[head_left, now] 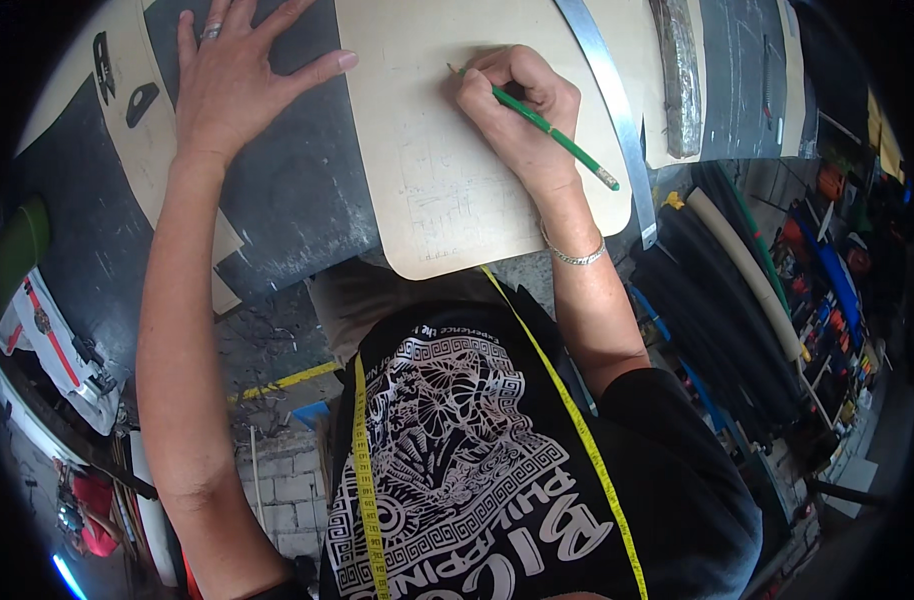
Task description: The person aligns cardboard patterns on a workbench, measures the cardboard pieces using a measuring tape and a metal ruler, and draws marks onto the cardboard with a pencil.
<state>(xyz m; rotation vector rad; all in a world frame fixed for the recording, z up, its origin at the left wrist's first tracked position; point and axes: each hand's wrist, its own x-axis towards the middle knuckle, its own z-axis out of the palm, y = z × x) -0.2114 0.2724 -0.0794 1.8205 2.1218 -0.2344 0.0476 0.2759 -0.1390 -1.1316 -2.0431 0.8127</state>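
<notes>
A green pencil [549, 130] is gripped in my right hand [525, 115], its point close to the cream sheet and its worn end toward the lower right. Under that hand lies the round-cornered cream sheet [407, 110], with faint pencil lines and marks on its lower part. I cannot tell whether the tip touches it. My left hand [232, 85] rests with fingers spread on the dark table surface [287, 190], left of the sheet, the thumb reaching toward its edge. A curved metal ruler [615, 90] lies along the sheet's right side.
Right of the ruler is a long greyish bar [680, 80] on another cream piece. Small black parts [141, 104] lie at the far left. A yellow measuring tape [587, 440] hangs down my front. Dark fabric rolls [707, 300] stand below the table's right side.
</notes>
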